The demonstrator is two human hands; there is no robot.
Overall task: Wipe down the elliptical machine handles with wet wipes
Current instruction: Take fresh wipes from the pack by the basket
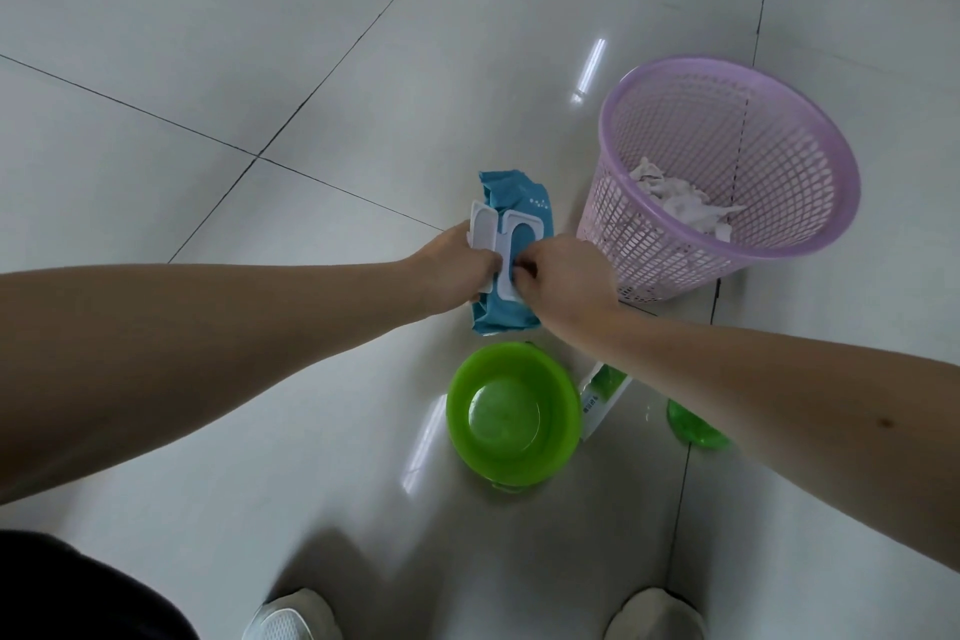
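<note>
The wet wipes pack (519,203), a blue soft pack with a white flip lid (483,229), is held in both hands out in front of the person, over the tiled floor (208,68). In the picture it sits just left of the purple mesh wastebasket (618,224) and beyond the green basin (457,411). Its long axis runs away from the person, leaning slightly to the right at the far end, with the lidded face turned up toward the camera. The lid is swung open to the left, exposing the oval dispensing frame. The left hand (452,270) grips the pack's left edge at the opened lid, fingers curled under. The right hand (566,276) has its fingers bunched in a pinch at the near end of the opening; what they hold is hidden. The wastebasket contains crumpled white wipes (680,203). A white and green carton (602,395) lies beside the basin, partly covered by the right forearm, as is a green object (691,426) further right. Two light shoes (291,613) show at the bottom edge.
</note>
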